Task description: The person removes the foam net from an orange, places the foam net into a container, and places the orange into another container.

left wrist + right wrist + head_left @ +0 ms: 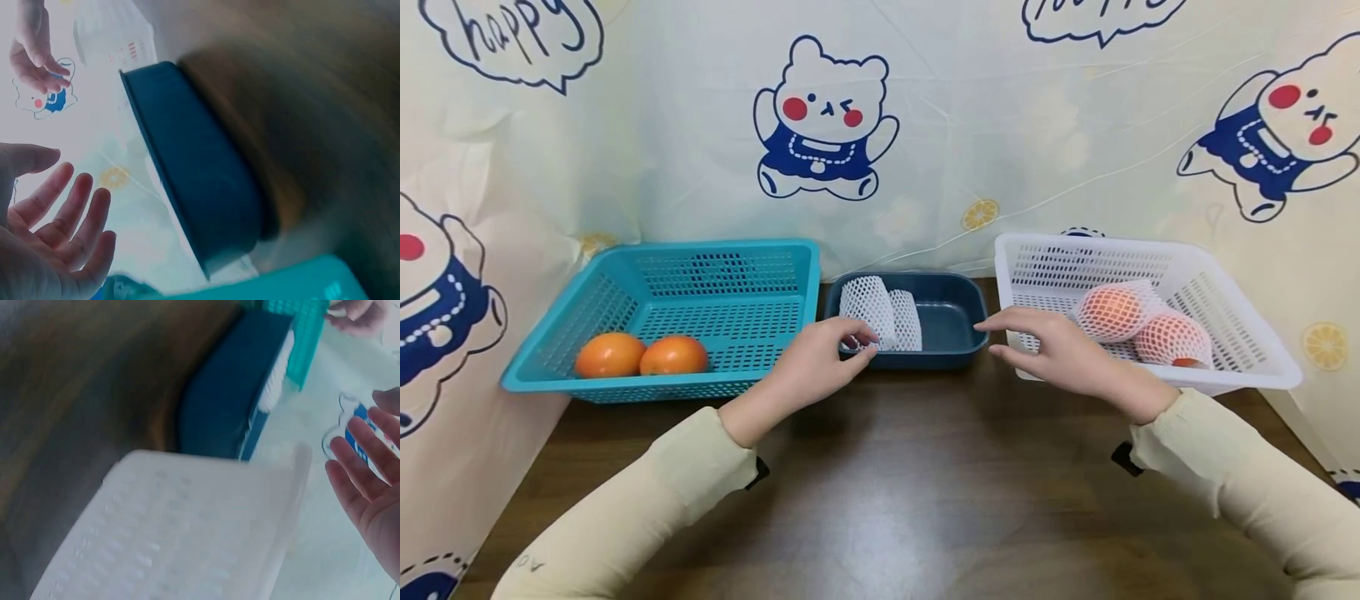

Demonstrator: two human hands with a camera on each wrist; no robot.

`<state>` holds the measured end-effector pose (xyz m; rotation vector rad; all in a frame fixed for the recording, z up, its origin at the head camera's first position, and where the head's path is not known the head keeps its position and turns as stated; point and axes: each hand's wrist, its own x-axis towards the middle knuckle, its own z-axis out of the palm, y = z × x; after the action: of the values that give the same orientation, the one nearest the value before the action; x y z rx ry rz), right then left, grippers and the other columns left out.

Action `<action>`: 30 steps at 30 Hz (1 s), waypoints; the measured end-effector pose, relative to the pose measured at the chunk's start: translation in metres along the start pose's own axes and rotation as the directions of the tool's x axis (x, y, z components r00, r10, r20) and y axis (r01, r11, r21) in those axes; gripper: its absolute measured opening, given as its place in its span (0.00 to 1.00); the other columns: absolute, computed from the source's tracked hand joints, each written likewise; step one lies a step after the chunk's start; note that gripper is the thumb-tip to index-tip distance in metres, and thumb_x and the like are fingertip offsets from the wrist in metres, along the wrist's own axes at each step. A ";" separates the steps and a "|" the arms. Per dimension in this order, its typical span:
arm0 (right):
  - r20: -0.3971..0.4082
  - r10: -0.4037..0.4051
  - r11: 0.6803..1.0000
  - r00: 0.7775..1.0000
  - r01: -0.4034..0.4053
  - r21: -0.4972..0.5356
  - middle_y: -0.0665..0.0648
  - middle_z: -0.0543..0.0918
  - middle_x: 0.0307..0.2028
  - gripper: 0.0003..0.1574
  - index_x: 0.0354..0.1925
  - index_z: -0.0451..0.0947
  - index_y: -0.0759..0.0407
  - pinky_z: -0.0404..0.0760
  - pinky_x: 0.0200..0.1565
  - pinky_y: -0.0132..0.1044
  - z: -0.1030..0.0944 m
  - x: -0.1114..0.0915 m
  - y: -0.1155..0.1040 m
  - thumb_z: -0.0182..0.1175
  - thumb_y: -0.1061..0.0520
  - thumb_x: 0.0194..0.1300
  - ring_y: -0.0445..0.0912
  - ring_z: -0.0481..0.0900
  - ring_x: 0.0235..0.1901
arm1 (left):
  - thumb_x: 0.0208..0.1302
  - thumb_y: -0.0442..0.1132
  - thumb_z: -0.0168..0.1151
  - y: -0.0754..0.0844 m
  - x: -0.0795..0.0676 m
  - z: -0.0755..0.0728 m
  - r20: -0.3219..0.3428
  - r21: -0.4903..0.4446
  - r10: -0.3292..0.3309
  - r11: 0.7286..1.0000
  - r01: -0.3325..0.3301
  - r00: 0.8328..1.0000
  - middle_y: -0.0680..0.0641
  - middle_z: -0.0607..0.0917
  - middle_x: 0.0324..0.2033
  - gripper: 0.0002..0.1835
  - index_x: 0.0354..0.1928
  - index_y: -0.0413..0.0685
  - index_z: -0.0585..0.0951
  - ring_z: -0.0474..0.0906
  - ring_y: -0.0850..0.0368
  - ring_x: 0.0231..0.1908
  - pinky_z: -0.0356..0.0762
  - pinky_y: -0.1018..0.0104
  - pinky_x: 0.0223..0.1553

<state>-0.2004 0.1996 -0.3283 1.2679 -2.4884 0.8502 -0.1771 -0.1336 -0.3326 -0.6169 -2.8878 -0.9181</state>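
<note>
A small dark blue tray [951,329] stands on the table with two white foam net sleeves [868,304] lying at its left side. My left hand [811,360] hovers at the tray's left front corner, its fingers loosely bent and nothing in them. Over on the other side, my right hand [1063,350] reaches toward the tray's right rim, fingers extended, also holding nothing. In the left wrist view the left fingers [75,219] are spread apart beside the tray's outer wall [194,169]. The right wrist view has the right fingers [359,475] parted above the white basket's level.
To the left is a teal basket [737,312] with two bare orange fruits [673,356]. On the right a white basket [1243,329] holds two fruits in foam nets [1112,312]. Behind them hangs a printed cloth [940,125]; brown table [880,483] lies in front.
</note>
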 end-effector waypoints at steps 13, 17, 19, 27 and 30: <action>-0.043 0.015 0.995 0.999 -0.019 -0.098 0.58 0.87 0.51 0.23 0.54 0.85 0.63 0.65 0.59 0.18 -0.021 -0.019 0.023 0.70 0.71 0.59 0.56 0.84 0.52 | 0.71 0.38 0.66 0.024 0.024 0.034 0.073 -0.154 0.040 0.988 -0.028 0.997 0.50 0.88 0.44 0.10 0.51 0.45 0.86 0.83 0.56 0.44 0.82 0.62 0.46; -0.057 0.067 0.987 0.996 -0.075 -0.145 0.59 0.87 0.51 0.22 0.54 0.84 0.63 0.72 0.62 0.29 -0.026 -0.026 0.031 0.69 0.70 0.60 0.57 0.83 0.53 | 0.71 0.37 0.66 0.034 0.032 0.048 0.096 -0.227 0.089 0.972 -0.066 0.991 0.49 0.87 0.44 0.10 0.50 0.43 0.86 0.82 0.57 0.43 0.82 0.63 0.47; -0.059 0.093 0.982 0.994 -0.101 -0.158 0.60 0.87 0.51 0.22 0.54 0.84 0.63 0.77 0.60 0.42 -0.028 -0.029 0.037 0.69 0.70 0.61 0.58 0.83 0.53 | 0.71 0.36 0.66 0.038 0.035 0.055 0.099 -0.253 0.111 0.964 -0.082 0.989 0.49 0.87 0.43 0.09 0.50 0.43 0.86 0.82 0.57 0.42 0.82 0.62 0.47; -0.068 0.205 0.953 0.976 -0.215 -0.212 0.68 0.85 0.52 0.21 0.56 0.82 0.66 0.74 0.56 0.64 -0.043 -0.045 0.065 0.67 0.68 0.63 0.67 0.80 0.54 | 0.70 0.36 0.66 0.044 0.046 0.077 0.089 -0.340 0.095 0.938 -0.059 0.992 0.50 0.87 0.38 0.07 0.47 0.43 0.86 0.81 0.59 0.38 0.79 0.67 0.45; -0.066 0.267 0.929 0.961 -0.275 -0.248 0.70 0.84 0.53 0.21 0.57 0.82 0.65 0.72 0.57 0.64 -0.051 -0.051 0.076 0.67 0.65 0.66 0.68 0.79 0.55 | 0.70 0.36 0.66 0.044 0.052 0.083 0.083 -0.391 0.072 0.920 -0.034 0.994 0.49 0.87 0.38 0.07 0.46 0.43 0.87 0.81 0.59 0.39 0.78 0.69 0.45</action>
<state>-0.2330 0.2982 -0.3392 0.8335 -2.6816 0.5710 -0.2019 -0.0355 -0.3690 -0.7786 -2.7649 -1.5127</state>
